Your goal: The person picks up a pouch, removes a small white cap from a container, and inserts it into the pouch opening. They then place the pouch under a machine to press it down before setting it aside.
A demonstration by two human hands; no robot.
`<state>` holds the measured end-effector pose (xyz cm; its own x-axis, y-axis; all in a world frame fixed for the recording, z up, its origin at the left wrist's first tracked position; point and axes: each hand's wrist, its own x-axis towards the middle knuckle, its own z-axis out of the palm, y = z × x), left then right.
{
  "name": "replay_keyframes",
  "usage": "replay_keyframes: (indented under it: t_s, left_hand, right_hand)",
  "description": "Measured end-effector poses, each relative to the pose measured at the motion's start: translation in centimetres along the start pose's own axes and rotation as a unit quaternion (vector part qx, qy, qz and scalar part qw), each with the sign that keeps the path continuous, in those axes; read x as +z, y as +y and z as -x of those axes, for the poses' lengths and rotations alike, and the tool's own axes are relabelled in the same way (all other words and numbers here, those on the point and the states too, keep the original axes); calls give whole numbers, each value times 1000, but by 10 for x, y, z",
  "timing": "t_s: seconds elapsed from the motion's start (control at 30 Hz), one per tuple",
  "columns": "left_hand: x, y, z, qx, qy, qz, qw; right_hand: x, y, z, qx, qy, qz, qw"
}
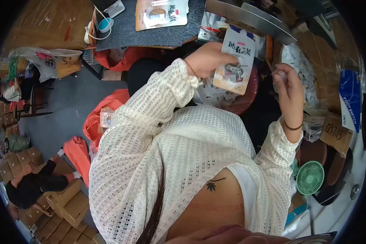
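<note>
My left hand (209,60) grips the left side of a white and orange printed pouch (236,61), its thumb lying across the front. The pouch hangs upright, its top edge against a metal machine (250,20), in front of a red basin (252,87) that holds more packets. To the right of the pouch, apart from it, my right hand (288,83) is raised with thumb and forefinger pinched together. Whatever may be between those fingertips is too small to make out. Another printed pouch (162,14) lies on the grey mat (122,34) at the top.
A bin of small white packets (299,69) stands right of my right hand, near a blue box (349,99), a cardboard box (335,132) and a green fan (310,177). Red bags (105,107) sit on the left. Two other people are farther left among cartons (65,203).
</note>
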<state>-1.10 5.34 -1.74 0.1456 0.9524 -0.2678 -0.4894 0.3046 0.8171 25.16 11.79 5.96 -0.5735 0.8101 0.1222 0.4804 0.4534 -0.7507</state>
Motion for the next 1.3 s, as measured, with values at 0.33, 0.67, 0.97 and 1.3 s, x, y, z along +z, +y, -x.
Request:
replay_keyframes:
  t_s: [0.33,0.67,0.97,1.3]
  left_hand:
    - [-117,48,13,333,367,-649,577]
    - [-64,12,69,203,188,-454,847]
    - [12,0,57,95,80,-312,942]
    - [22,-24,32,6,-33,-108,994]
  right_hand:
    - [10,7,13,82,-3,-78,994]
    - [39,-2,-10,-174,0,18,985]
    - [54,-36,-22,-66,62,-144,985]
    - [-15,9,-26,-132,125,237,954]
